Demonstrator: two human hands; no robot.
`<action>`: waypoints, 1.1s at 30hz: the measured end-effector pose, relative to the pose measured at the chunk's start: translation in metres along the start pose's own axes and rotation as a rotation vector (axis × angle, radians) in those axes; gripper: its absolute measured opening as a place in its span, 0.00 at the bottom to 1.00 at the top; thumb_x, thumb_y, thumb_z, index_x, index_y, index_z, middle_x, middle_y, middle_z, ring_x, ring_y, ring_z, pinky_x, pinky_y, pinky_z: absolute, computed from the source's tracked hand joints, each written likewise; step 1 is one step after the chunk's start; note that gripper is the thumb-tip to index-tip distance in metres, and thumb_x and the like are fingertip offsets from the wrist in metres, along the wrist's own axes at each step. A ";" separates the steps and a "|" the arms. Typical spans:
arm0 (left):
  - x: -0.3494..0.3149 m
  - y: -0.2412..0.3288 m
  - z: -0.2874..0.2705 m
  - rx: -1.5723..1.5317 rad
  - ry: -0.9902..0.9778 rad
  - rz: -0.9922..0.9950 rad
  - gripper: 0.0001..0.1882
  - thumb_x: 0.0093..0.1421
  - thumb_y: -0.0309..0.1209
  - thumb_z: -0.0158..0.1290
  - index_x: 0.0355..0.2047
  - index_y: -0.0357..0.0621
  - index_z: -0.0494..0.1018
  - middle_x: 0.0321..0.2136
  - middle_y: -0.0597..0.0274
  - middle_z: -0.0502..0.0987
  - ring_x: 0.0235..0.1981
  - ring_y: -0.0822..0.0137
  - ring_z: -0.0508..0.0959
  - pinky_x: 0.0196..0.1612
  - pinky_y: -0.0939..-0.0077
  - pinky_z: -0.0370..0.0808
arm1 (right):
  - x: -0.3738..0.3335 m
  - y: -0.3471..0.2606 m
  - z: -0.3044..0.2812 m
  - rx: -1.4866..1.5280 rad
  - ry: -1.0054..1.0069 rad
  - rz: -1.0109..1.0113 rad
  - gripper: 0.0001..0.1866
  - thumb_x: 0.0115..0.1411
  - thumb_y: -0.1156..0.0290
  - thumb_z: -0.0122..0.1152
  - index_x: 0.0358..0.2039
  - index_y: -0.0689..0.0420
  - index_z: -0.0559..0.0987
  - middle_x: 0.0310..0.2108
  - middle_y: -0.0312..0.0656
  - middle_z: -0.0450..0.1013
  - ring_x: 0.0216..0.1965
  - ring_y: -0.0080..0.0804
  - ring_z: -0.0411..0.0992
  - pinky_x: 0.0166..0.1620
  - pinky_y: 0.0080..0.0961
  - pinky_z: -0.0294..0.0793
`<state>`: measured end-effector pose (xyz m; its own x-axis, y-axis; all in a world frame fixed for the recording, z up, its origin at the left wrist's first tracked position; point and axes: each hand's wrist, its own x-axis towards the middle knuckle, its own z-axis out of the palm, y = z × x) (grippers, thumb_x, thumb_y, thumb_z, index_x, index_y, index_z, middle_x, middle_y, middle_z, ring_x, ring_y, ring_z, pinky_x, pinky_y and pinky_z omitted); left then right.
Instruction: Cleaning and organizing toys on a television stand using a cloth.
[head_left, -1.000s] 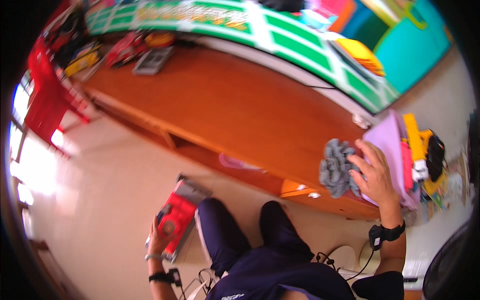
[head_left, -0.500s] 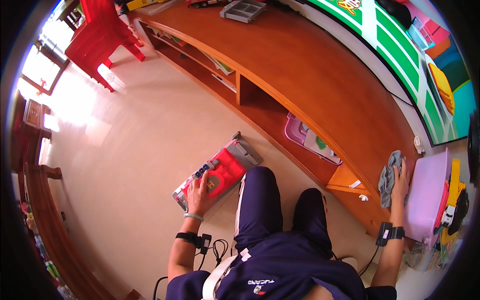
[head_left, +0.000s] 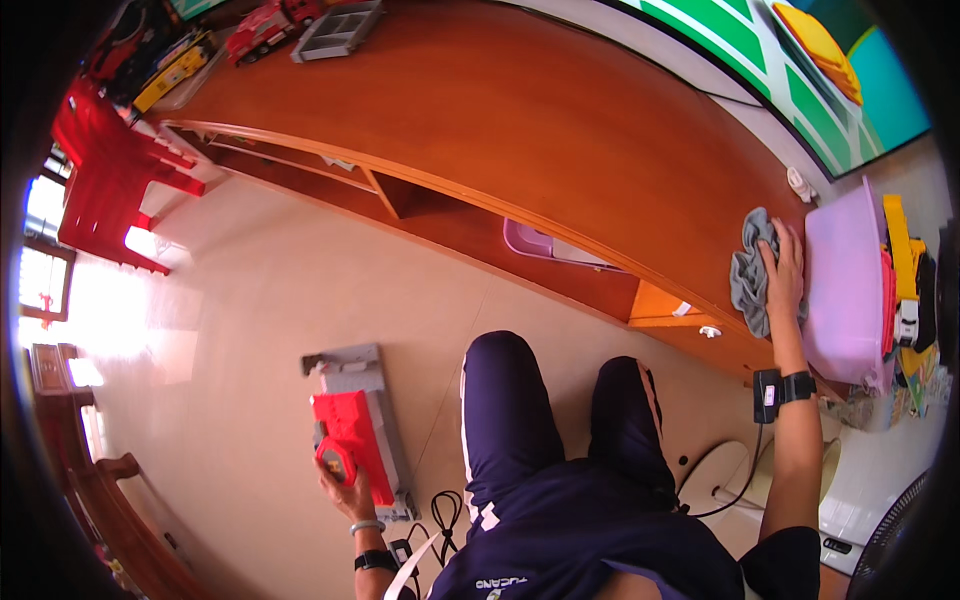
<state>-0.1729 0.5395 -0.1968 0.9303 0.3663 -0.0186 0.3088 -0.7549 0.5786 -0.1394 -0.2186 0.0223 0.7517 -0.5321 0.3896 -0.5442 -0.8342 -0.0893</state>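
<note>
On the floor to my left is a red and grey toy playset [head_left: 352, 420] with a round pad. My left hand [head_left: 347, 492] grips it at the round pad, with the fingers curled on its near left part. At the right end of the brown cabinet top [head_left: 560, 130] lies a crumpled grey cloth [head_left: 750, 270]. My right hand [head_left: 786, 272] is closed on this cloth and presses it against the wood; part of the palm is hidden.
A lilac bin [head_left: 848, 290] of toys stands right of the cloth. Toy trucks [head_left: 270, 30] and a grey tray [head_left: 337, 30] sit on the cabinet's far left. Red chairs [head_left: 110, 180] stand at left. A black cable [head_left: 447, 520] lies by my legs.
The toy playset has turned and shifted left and nearer with my left hand. My right hand and the cloth are still together at the cabinet's end. The view has swung right.
</note>
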 end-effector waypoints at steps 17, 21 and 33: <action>0.122 0.140 0.034 -0.153 0.028 0.561 0.36 0.63 0.33 0.54 0.69 0.42 0.53 0.69 0.43 0.53 0.71 0.44 0.52 0.69 0.46 0.54 | -0.008 -0.015 -0.015 0.033 0.174 -0.001 0.17 0.63 0.56 0.60 0.46 0.54 0.79 0.48 0.43 0.74 0.48 0.46 0.74 0.50 0.41 0.72; 0.180 0.348 0.072 -0.410 0.280 1.166 0.33 0.61 0.22 0.53 0.66 0.43 0.57 0.65 0.45 0.62 0.69 0.41 0.57 0.68 0.43 0.55 | -0.015 -0.024 -0.026 0.093 -0.107 -0.060 0.33 0.65 0.45 0.54 0.60 0.58 0.70 0.65 0.52 0.62 0.67 0.50 0.59 0.65 0.46 0.59; 0.183 0.514 0.081 0.335 -0.006 0.944 0.32 0.67 0.47 0.44 0.69 0.56 0.59 0.70 0.52 0.57 0.72 0.52 0.53 0.72 0.48 0.46 | 0.007 -0.247 -0.014 0.253 -0.087 -0.487 0.37 0.56 0.51 0.63 0.62 0.55 0.67 0.60 0.55 0.61 0.64 0.54 0.57 0.52 0.64 0.60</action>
<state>0.1720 0.1749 0.0310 0.8239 -0.4640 0.3254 -0.5176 -0.8499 0.0989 -0.0051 -0.0137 0.0599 0.9278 -0.0774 0.3650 -0.0280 -0.9899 -0.1389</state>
